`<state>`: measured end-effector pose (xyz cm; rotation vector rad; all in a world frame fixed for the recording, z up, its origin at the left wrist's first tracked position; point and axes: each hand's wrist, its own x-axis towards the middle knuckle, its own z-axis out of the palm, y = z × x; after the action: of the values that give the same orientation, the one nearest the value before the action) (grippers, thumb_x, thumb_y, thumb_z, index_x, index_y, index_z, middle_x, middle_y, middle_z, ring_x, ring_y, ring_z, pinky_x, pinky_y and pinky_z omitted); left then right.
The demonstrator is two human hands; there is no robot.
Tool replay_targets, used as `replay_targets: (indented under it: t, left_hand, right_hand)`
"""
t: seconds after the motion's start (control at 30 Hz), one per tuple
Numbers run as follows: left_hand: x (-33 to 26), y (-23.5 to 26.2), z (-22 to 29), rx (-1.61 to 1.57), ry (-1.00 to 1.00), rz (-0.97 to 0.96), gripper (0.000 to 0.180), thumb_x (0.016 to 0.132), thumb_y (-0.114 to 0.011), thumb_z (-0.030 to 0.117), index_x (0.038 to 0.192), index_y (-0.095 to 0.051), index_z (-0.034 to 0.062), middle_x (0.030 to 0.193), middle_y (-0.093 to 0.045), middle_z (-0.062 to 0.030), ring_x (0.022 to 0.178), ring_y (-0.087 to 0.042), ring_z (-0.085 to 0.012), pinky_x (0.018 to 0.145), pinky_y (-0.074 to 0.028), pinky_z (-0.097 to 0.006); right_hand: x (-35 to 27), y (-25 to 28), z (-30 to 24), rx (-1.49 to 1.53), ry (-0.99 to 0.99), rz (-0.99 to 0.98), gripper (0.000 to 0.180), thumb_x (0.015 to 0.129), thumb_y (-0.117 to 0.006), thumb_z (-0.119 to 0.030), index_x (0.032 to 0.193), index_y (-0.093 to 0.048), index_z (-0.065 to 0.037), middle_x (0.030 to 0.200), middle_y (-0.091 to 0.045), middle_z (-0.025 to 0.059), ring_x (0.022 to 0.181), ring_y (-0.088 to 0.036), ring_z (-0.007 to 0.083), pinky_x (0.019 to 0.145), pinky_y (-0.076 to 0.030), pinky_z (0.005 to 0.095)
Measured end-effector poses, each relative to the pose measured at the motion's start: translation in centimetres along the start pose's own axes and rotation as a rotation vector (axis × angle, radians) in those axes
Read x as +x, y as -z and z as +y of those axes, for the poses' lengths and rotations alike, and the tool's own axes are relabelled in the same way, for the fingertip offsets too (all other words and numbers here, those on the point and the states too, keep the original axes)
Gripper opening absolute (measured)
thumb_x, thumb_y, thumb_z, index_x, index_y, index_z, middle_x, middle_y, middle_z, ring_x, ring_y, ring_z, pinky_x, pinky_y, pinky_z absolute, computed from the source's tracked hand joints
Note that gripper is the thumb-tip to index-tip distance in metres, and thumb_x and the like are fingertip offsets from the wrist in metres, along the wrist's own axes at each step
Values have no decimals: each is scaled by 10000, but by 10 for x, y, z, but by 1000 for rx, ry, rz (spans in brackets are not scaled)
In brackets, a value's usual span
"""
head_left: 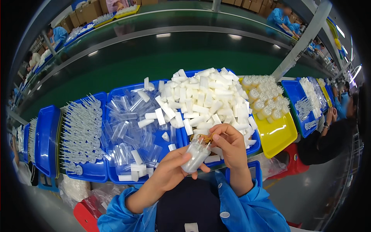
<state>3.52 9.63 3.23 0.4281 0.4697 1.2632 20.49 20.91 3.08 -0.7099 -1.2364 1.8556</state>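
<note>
The left hand holds a clear container in its fingers. At the container's top, the right hand's fingers pinch brown strands. White blocks lie beyond it.

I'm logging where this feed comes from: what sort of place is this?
Probably a factory assembly hall: a long green conveyor-like surface, blue trays holding many matching small parts, and other people in blue workwear busy at similar trays.
</note>
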Motion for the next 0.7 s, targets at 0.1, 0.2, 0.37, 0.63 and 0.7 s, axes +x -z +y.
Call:
replay_targets:
  t: [0.1,0.2,0.37,0.63,0.7]
  left_hand:
    - [10,6,-4,-22,19,34,483,979,-515,305,1279,-475,-71,1033,-645,-189,921,-667,-259,684,-529,-295]
    - [15,7,-7,-34,3,113,422,982,-511,297,1194,-535,-66,991,-655,-187,905,-669,-261,692,-530,-299]
    - [20,3,-7,-22,-12,184,420,982,-511,293,1184,-542,-74,994,-659,-213,862,-670,-263,697,-532,-307]
    - [17,1,-2,-100,13,-75,449,982,-503,275,1245,-500,-88,999,-663,-244,814,-669,-233,697,-534,-290]
    - [14,1,-2,-58,6,-39,475,975,-514,272,1275,-479,-94,967,-663,-231,800,-664,-214,696,-530,-277]
  right_hand:
    - [1,2,3,-19,81,-22,54,896,-638,-30,941,-616,-10,1077,-587,60,893,-590,108,784,-472,259]
    - [0,8,-2,-72,131,31,48,900,-627,-37,941,-618,-13,1056,-594,54,849,-563,96,761,-452,245]
    - [0,19,-7,150,115,140,57,899,-593,-60,927,-607,-12,994,-582,54,779,-499,95,719,-399,236]
    - [-7,-5,-8,-18,122,79,59,834,-640,4,842,-594,-32,925,-539,51,881,-545,148,856,-414,274]
    - [-10,-10,-9,8,103,30,58,845,-626,-2,829,-579,-31,922,-537,55,890,-541,152,849,-423,289]
